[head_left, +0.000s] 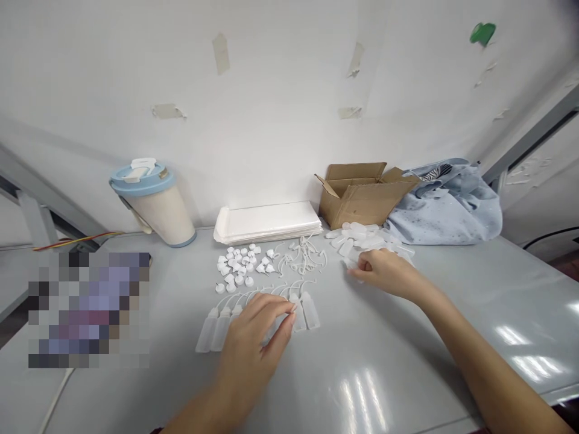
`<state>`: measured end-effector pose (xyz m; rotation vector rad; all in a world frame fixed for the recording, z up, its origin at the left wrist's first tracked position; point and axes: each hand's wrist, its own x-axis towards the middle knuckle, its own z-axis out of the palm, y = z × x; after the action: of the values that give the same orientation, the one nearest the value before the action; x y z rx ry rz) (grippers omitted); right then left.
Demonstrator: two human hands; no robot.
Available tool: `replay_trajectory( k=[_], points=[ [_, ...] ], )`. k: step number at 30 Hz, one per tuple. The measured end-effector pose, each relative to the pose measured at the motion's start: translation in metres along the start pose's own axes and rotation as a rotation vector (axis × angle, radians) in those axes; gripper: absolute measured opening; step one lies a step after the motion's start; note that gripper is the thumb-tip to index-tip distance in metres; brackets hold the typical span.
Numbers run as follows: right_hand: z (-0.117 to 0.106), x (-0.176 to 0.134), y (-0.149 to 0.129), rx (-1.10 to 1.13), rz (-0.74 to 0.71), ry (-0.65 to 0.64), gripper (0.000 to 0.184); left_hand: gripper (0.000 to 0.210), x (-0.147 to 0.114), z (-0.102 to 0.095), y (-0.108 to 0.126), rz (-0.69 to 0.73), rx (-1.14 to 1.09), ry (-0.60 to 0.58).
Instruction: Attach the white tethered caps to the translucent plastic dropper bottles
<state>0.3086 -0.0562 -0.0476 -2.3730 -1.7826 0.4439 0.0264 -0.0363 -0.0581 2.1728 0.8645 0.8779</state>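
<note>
Several small translucent plastic bottles (310, 310) lie in a row, each with a thin pale strap or tube (309, 282) at its neck. My left hand (256, 337) covers the middle of this row. Its thumb and forefinger meet at the neck of a bottle near the right end; what they pinch is too small to make out. At the front of a loose bottle pile (362, 236), my right hand (389, 272) is closed, fingertips down on one bottle and partly hiding it. White caps (238, 265) and a tangle of pale straps (304, 256) lie behind the row.
A stack of white flat sheets (271, 222) lies against the wall, beside an open cardboard box (357, 202). Blue cloth (447, 208) is heaped at right. A lidded tumbler (158, 208) stands at left, behind a pixelated flat object (88, 310) with a cable.
</note>
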Motion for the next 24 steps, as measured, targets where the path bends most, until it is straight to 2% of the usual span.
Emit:
replay_trajectory(
  k=[2, 5, 8, 13, 24],
  points=[
    [-0.002, -0.004, -0.008, 0.102, -0.076, -0.024, 0.026, 0.014, 0.001, -0.002, 0.001, -0.116, -0.05, -0.021],
    [-0.002, -0.015, -0.027, 0.36, -0.266, -0.109, 0.02, 0.014, 0.005, -0.006, 0.001, -0.31, -0.143, -0.037],
    [0.002, -0.028, -0.049, 0.501, -0.42, -0.168, 0.015, 0.016, 0.008, -0.009, 0.001, -0.418, -0.26, -0.037],
    [0.013, -0.043, -0.067, 0.55, -0.544, -0.172, 0.009, 0.017, 0.01, -0.009, 0.001, -0.464, -0.359, -0.063],
    [0.012, -0.046, -0.068, 0.555, -0.573, -0.182, 0.013, 0.016, 0.01, -0.008, 0.003, -0.472, -0.441, -0.136]
  ],
)
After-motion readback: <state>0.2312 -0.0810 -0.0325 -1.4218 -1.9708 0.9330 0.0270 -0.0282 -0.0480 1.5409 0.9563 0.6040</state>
